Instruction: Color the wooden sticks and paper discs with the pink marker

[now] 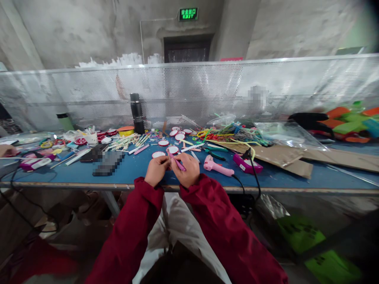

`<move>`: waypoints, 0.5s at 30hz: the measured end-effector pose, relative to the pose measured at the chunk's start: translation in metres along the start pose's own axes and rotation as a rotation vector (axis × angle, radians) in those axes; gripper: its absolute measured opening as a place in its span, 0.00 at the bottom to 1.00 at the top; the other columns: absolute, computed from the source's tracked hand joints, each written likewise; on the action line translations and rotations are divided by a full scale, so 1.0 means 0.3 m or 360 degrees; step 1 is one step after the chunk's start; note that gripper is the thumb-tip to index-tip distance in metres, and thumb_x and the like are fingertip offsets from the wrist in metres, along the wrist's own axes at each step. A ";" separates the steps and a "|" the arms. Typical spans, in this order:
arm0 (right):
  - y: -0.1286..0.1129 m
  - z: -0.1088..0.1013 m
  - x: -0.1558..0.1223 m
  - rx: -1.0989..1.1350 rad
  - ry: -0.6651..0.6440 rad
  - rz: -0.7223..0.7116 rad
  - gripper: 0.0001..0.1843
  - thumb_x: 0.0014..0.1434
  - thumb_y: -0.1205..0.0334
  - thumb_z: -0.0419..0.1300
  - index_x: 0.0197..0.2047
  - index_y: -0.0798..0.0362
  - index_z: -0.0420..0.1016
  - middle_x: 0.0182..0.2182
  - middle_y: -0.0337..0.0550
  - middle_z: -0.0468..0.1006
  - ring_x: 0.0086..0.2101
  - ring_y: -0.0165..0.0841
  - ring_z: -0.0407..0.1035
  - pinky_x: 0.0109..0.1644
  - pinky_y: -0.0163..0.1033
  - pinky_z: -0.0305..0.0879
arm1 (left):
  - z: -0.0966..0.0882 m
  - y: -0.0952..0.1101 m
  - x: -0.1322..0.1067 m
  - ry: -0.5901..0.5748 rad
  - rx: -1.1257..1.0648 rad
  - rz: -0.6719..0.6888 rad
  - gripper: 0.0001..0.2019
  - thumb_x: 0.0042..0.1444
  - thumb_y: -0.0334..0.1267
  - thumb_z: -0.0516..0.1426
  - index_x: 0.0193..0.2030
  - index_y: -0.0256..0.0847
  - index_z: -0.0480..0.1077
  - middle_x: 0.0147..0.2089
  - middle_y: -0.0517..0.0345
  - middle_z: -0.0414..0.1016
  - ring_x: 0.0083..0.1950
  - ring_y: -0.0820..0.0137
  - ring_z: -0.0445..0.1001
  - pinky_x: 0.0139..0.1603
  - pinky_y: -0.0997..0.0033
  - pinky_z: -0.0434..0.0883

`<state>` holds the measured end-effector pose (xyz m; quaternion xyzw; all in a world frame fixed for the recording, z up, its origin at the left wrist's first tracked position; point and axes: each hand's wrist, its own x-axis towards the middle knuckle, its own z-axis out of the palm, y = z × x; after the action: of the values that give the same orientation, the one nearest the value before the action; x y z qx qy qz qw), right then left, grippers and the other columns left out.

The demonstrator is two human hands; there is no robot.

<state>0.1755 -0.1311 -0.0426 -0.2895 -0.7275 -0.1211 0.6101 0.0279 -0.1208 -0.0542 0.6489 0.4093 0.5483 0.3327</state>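
closest in, two dark red sleeves over a pale lap, reaching to the front edge of the blue bench. at the edge, left hand and right hand close together, almost touching. between them a pink stick, slanted, lifted just above the bench top; fingers of both hands pinched narrow on it, the left at its upper end, the right lower down.

just right of the right hand, a pink glue gun lying flat, and beside that a magenta glue gun with a black cord running off the edge. just beyond the hands, round white discs with red rims scattered among loose sticks. left of them a dark flat thing, blurred.

further right, sheets of cardboard under a clear plastic bag, next to a tangle of coloured wires. at the far left edge, another person's hand.

at the back of the bench, a black bottle standing upright against a perforated metal screen. above, on the concrete wall, a green exit sign.
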 end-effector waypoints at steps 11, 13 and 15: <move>0.001 0.002 0.000 0.0036 -0.0010 -0.0022 0.06 0.64 0.63 0.58 0.33 0.49 0.70 0.27 0.42 0.76 0.31 0.35 0.72 0.38 0.40 0.67 | 0.002 0.015 -0.004 0.0011 -0.0058 -0.0022 0.10 0.53 0.41 0.59 0.26 0.37 0.73 0.26 0.61 0.71 0.29 0.73 0.68 0.33 0.74 0.67; 0.001 0.001 0.001 0.0045 -0.0001 -0.0031 0.05 0.64 0.63 0.58 0.34 0.49 0.70 0.27 0.42 0.76 0.31 0.35 0.72 0.38 0.40 0.66 | 0.001 0.015 -0.004 0.0003 -0.0049 -0.0019 0.10 0.53 0.41 0.59 0.26 0.37 0.73 0.26 0.60 0.72 0.29 0.73 0.68 0.34 0.74 0.67; 0.001 0.001 0.001 0.0044 0.0008 -0.0035 0.05 0.63 0.63 0.58 0.33 0.49 0.70 0.27 0.42 0.76 0.31 0.35 0.72 0.37 0.40 0.66 | 0.001 0.013 -0.004 -0.0002 -0.0037 -0.0021 0.10 0.54 0.42 0.59 0.26 0.37 0.73 0.27 0.60 0.72 0.29 0.73 0.68 0.34 0.74 0.67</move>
<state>0.1754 -0.1306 -0.0423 -0.2726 -0.7308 -0.1184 0.6145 0.0289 -0.1235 -0.0513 0.6427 0.4070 0.5503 0.3441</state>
